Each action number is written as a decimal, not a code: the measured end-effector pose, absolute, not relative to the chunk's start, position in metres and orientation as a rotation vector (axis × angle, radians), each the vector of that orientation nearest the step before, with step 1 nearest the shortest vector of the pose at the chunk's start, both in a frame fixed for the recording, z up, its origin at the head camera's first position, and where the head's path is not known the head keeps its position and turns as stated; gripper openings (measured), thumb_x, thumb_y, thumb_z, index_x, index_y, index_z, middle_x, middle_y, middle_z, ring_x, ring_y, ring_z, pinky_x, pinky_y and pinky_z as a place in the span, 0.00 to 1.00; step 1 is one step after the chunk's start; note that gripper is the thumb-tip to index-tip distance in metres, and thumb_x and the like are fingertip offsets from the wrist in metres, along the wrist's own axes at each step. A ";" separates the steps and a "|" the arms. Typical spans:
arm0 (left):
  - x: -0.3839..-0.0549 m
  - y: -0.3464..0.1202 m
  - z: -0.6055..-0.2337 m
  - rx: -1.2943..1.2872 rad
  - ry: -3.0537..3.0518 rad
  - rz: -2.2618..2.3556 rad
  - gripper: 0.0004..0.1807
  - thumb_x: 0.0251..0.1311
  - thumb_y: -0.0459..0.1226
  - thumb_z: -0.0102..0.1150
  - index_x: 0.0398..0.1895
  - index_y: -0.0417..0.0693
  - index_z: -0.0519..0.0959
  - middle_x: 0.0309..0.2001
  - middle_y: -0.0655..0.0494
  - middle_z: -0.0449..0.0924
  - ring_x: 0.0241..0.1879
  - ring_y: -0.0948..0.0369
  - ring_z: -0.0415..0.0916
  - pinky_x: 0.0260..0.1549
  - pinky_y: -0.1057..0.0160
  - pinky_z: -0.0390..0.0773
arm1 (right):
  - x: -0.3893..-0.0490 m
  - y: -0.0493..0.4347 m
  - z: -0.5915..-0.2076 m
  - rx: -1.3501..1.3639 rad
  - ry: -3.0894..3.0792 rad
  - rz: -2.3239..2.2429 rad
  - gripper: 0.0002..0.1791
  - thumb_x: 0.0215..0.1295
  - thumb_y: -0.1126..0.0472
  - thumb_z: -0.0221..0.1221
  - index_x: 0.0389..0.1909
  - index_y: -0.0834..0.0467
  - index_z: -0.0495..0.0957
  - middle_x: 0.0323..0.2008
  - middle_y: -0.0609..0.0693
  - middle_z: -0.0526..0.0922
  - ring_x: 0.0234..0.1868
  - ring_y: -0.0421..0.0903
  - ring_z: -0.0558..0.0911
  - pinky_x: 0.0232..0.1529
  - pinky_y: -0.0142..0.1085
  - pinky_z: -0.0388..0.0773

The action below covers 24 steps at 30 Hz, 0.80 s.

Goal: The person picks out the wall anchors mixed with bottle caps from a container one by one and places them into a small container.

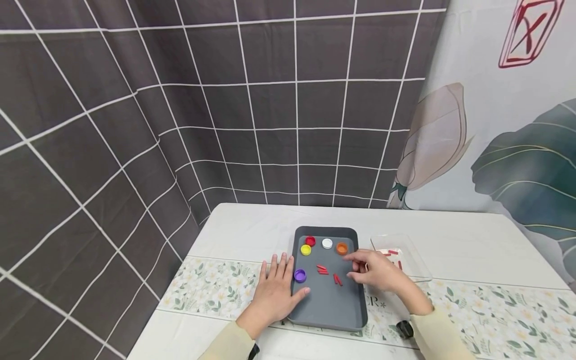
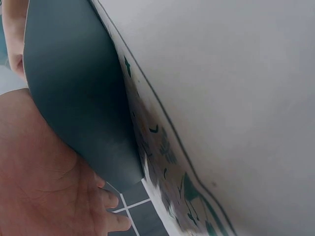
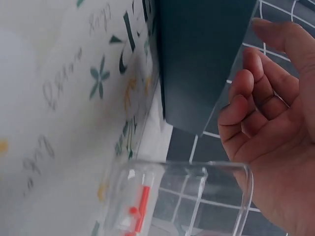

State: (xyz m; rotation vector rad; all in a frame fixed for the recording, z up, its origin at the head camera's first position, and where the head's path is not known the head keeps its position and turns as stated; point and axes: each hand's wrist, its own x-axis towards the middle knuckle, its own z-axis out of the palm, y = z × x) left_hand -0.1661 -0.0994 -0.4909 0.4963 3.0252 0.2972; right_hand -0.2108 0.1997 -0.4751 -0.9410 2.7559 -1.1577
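A grey tray (image 1: pixel 330 305) lies on the table, its side wall (image 2: pixel 81 93) large in the left wrist view. My left hand (image 1: pixel 275 292) rests at its left rim with fingers spread and thumb reaching over the edge. Over the right rim hovers my right hand (image 1: pixel 375 269), fingers loosely bent and thumb apart, with nothing between them in the right wrist view. Several short red sticks (image 1: pixel 322 270) lie mid-tray, two of them (image 1: pixel 337 279) nearer the right hand. A purple cap (image 1: pixel 300 275) sits by my left fingers, an orange cap (image 1: pixel 342 248) just beyond my right fingertips.
Red (image 1: pixel 310 241), yellow (image 1: pixel 306 249) and white (image 1: pixel 327 243) caps stand in the tray's far part. Right of the tray, partly behind my right hand, is a clear plastic box (image 3: pixel 224 169) holding more red sticks (image 3: pixel 142 209). A dark gridded curtain (image 1: pixel 274 105) hangs behind the table.
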 end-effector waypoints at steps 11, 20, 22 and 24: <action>-0.167 -0.100 -0.492 0.489 3.017 0.286 0.50 0.70 0.67 0.42 0.81 0.43 0.50 0.81 0.43 0.47 0.80 0.43 0.40 0.75 0.37 0.38 | -0.213 0.187 -0.479 -0.990 2.751 -1.042 0.16 0.59 0.64 0.71 0.47 0.64 0.85 0.27 0.40 0.74 0.28 0.33 0.70 0.30 0.29 0.71; -0.166 -0.100 -0.492 0.484 3.017 0.296 0.50 0.70 0.67 0.42 0.81 0.43 0.50 0.81 0.44 0.47 0.80 0.44 0.40 0.75 0.37 0.38 | -0.216 0.175 -0.483 -0.916 2.715 -0.871 0.14 0.58 0.60 0.73 0.44 0.58 0.86 0.26 0.38 0.73 0.29 0.34 0.69 0.31 0.31 0.69; -0.166 -0.100 -0.492 0.483 3.015 0.300 0.50 0.70 0.67 0.42 0.81 0.43 0.50 0.81 0.44 0.46 0.80 0.44 0.40 0.75 0.37 0.38 | -0.216 0.173 -0.484 -0.878 2.721 -0.840 0.14 0.57 0.60 0.74 0.44 0.57 0.86 0.26 0.39 0.73 0.29 0.35 0.70 0.31 0.31 0.69; -0.166 -0.100 -0.491 0.485 3.014 0.305 0.49 0.70 0.67 0.43 0.81 0.43 0.50 0.81 0.43 0.47 0.80 0.44 0.40 0.75 0.37 0.38 | -0.217 0.171 -0.485 -0.844 2.728 -0.813 0.14 0.56 0.60 0.74 0.43 0.57 0.86 0.26 0.39 0.73 0.29 0.36 0.70 0.32 0.32 0.69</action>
